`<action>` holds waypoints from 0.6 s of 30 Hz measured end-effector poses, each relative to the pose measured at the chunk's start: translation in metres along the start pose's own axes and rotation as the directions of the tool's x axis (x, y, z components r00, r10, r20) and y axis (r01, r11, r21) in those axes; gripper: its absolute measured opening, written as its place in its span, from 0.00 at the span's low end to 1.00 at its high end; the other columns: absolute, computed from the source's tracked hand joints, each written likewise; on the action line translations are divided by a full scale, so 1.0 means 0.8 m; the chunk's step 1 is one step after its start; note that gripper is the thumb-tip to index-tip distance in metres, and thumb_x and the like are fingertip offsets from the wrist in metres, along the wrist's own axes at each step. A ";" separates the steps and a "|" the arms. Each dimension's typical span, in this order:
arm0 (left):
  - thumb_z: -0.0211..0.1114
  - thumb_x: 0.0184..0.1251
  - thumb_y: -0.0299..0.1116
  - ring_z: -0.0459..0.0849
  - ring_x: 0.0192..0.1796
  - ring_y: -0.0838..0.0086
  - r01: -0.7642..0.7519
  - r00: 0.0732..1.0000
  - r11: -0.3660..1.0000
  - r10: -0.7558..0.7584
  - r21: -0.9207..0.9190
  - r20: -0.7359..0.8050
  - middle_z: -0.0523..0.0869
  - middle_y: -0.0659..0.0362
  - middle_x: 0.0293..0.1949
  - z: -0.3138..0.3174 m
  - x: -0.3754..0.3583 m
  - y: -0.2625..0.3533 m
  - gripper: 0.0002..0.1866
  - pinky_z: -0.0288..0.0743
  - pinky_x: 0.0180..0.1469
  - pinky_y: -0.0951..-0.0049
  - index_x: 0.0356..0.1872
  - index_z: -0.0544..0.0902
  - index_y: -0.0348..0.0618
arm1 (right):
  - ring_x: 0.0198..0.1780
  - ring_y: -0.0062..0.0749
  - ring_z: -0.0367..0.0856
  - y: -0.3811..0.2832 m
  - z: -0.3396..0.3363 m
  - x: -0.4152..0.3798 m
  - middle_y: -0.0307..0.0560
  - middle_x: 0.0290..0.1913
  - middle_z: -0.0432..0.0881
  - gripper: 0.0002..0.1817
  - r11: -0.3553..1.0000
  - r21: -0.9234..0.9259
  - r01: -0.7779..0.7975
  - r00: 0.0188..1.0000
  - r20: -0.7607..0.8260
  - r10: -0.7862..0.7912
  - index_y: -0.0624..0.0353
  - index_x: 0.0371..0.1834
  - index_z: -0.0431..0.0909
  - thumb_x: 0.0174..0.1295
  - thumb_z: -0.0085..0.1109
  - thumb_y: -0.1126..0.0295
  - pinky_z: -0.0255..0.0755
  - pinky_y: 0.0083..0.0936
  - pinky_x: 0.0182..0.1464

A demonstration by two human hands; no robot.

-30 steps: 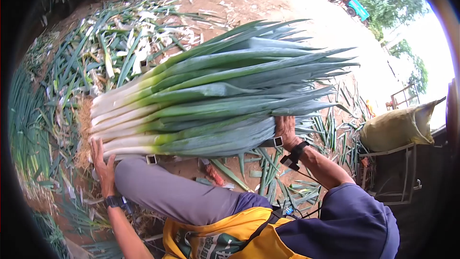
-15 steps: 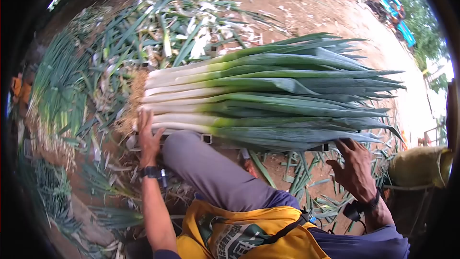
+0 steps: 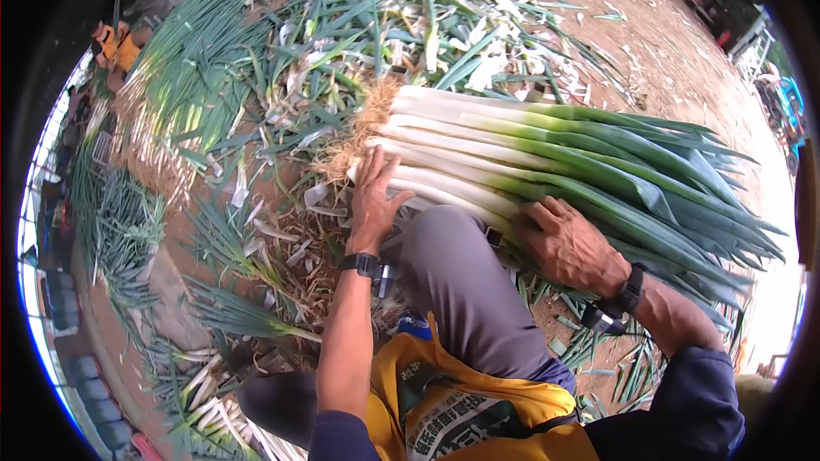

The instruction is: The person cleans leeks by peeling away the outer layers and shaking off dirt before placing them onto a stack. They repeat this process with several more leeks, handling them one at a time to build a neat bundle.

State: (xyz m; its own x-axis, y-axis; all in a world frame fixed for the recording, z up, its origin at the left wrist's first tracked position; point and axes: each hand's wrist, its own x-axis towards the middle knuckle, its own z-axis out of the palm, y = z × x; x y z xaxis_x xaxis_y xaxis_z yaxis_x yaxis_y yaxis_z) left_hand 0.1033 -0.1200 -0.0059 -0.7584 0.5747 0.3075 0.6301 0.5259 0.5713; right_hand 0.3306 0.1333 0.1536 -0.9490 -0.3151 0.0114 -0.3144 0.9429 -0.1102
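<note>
A thick bundle of long green onions point(image 3: 478, 141) lies across in front of me, white stems and brown roots to the left, dark green leaves to the right. My left hand point(image 3: 373, 205) rests on the near white stems beside the roots, its fingers stretched out and thumb apart. Over the near edge of the bundle, where white turns to green, my right hand point(image 3: 564, 243) has its fingers curled round the nearest stalks; its fingertips are partly hidden. Beneath the bundle, my knee point(image 3: 444, 248) stands close to its near side.
Cut leaves and peelings point(image 3: 359, 26) cover the ground beyond the bundle. More green onions point(image 3: 192, 77) lie in a heap at the left, with white-stemmed ones point(image 3: 222, 418) at lower left. A person in orange point(image 3: 120, 47) is at far left.
My view has turned, so the bundle appears further right and tilted. My right hand has moved from the leaf end to the middle of the bundle and curled its fingers. My left hand stays by the roots.
</note>
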 end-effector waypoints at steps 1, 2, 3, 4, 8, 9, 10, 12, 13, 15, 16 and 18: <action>0.76 0.58 0.48 0.60 0.81 0.49 -0.025 1.000 1.000 0.025 -0.009 -0.018 0.63 0.46 0.80 0.002 -0.002 -0.003 0.38 0.51 0.83 0.51 0.69 0.79 0.41 | 0.55 0.44 0.76 -0.001 0.003 -0.003 0.52 0.52 0.77 0.24 1.000 -0.011 0.002 1.000 -0.007 -0.002 0.63 0.57 0.81 0.55 0.59 0.66 0.73 0.38 0.59; 0.75 0.59 0.51 0.60 0.81 0.49 -0.054 0.998 0.998 0.053 -0.016 -0.037 0.63 0.46 0.80 0.003 0.000 -0.006 0.38 0.51 0.83 0.50 0.67 0.79 0.40 | 0.56 0.45 0.76 -0.001 0.006 -0.003 0.52 0.53 0.77 0.25 1.000 -0.023 0.004 1.000 -0.016 -0.004 0.63 0.57 0.81 0.54 0.59 0.67 0.74 0.38 0.60; 0.72 0.60 0.55 0.58 0.81 0.48 -0.051 0.998 0.998 0.050 -0.022 -0.035 0.63 0.46 0.80 0.006 0.002 -0.010 0.39 0.50 0.83 0.50 0.67 0.79 0.39 | 0.58 0.46 0.75 -0.003 0.007 -0.002 0.54 0.55 0.76 0.27 1.000 0.003 0.004 0.999 -0.047 -0.004 0.64 0.57 0.82 0.50 0.59 0.67 0.74 0.38 0.62; 0.70 0.62 0.60 0.57 0.82 0.48 -0.050 0.998 0.998 0.049 -0.029 -0.030 0.62 0.45 0.80 0.010 0.002 -0.016 0.40 0.49 0.83 0.50 0.67 0.80 0.39 | 0.58 0.46 0.75 -0.004 0.018 -0.003 0.55 0.56 0.76 0.27 1.000 -0.025 -0.010 0.999 -0.039 0.009 0.63 0.57 0.82 0.50 0.59 0.67 0.74 0.38 0.62; 0.65 0.63 0.68 0.56 0.82 0.48 -0.066 0.996 0.998 0.066 -0.008 -0.063 0.62 0.45 0.80 0.014 0.001 -0.016 0.42 0.47 0.83 0.51 0.66 0.80 0.40 | 0.59 0.49 0.75 -0.008 0.019 -0.003 0.57 0.58 0.75 0.29 0.997 -0.074 -0.029 0.999 -0.030 0.027 0.62 0.57 0.81 0.48 0.63 0.66 0.73 0.40 0.62; 0.63 0.63 0.69 0.56 0.83 0.49 -0.069 0.996 0.997 0.068 -0.019 -0.063 0.62 0.45 0.80 0.014 0.000 -0.017 0.44 0.46 0.83 0.51 0.65 0.80 0.38 | 0.59 0.50 0.74 -0.010 0.015 -0.003 0.57 0.58 0.75 0.29 0.997 -0.068 -0.030 0.999 -0.024 0.029 0.62 0.57 0.82 0.48 0.63 0.66 0.73 0.41 0.62; 0.63 0.63 0.69 0.56 0.83 0.49 -0.070 0.996 0.997 0.068 -0.030 -0.061 0.62 0.45 0.80 0.015 0.002 -0.018 0.44 0.46 0.83 0.51 0.65 0.80 0.38 | 0.59 0.50 0.74 -0.012 0.013 -0.002 0.57 0.58 0.75 0.29 0.998 -0.061 -0.032 0.999 -0.015 0.031 0.62 0.57 0.82 0.47 0.64 0.66 0.73 0.41 0.62; 0.64 0.62 0.69 0.56 0.83 0.49 -0.060 0.997 0.997 0.057 -0.053 -0.055 0.62 0.45 0.80 0.016 -0.001 -0.020 0.45 0.46 0.83 0.51 0.65 0.80 0.37 | 0.56 0.50 0.76 -0.014 0.013 0.006 0.57 0.54 0.77 0.25 1.000 -0.024 -0.019 0.997 -0.070 0.018 0.62 0.54 0.83 0.51 0.65 0.67 0.74 0.41 0.59; 0.64 0.59 0.70 0.57 0.82 0.49 -0.063 0.996 0.997 0.059 -0.053 -0.071 0.63 0.43 0.79 0.015 -0.002 -0.018 0.46 0.47 0.83 0.49 0.65 0.80 0.36 | 0.56 0.50 0.76 -0.012 0.014 0.012 0.56 0.53 0.78 0.23 1.000 0.010 -0.023 0.997 -0.073 0.023 0.62 0.53 0.83 0.52 0.65 0.67 0.74 0.42 0.58; 0.65 0.58 0.69 0.57 0.82 0.49 -0.051 0.996 0.998 0.047 -0.047 -0.071 0.63 0.43 0.80 0.013 -0.003 -0.016 0.46 0.47 0.83 0.49 0.65 0.80 0.37 | 0.54 0.49 0.78 -0.004 0.009 0.024 0.54 0.50 0.79 0.20 0.989 0.117 -0.091 0.996 -0.014 0.093 0.61 0.51 0.84 0.53 0.64 0.68 0.75 0.42 0.56; 0.65 0.58 0.69 0.56 0.82 0.49 -0.049 0.997 0.998 0.046 -0.045 -0.066 0.63 0.43 0.80 0.014 -0.002 -0.015 0.46 0.47 0.83 0.49 0.65 0.80 0.37 | 0.53 0.48 0.78 0.006 0.002 0.035 0.52 0.49 0.80 0.19 0.970 0.184 -0.157 0.987 0.051 0.150 0.61 0.50 0.84 0.54 0.64 0.69 0.75 0.43 0.55; 0.66 0.58 0.67 0.56 0.83 0.49 -0.048 0.998 0.998 0.046 -0.040 -0.051 0.63 0.44 0.80 0.013 -0.002 -0.013 0.45 0.47 0.83 0.50 0.65 0.80 0.37 | 0.56 0.43 0.78 0.016 -0.003 0.058 0.48 0.52 0.80 0.18 0.987 0.134 -0.088 0.989 -0.108 0.103 0.59 0.50 0.84 0.54 0.62 0.70 0.74 0.41 0.57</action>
State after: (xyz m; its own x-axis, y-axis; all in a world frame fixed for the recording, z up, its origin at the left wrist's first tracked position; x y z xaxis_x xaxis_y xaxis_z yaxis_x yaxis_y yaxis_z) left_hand 0.0995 -0.1203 -0.0201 -0.7360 0.5656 0.3721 0.6590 0.4723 0.5854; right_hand 0.2828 0.1308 0.1554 -0.9734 -0.2028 0.1068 -0.2233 0.9440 -0.2429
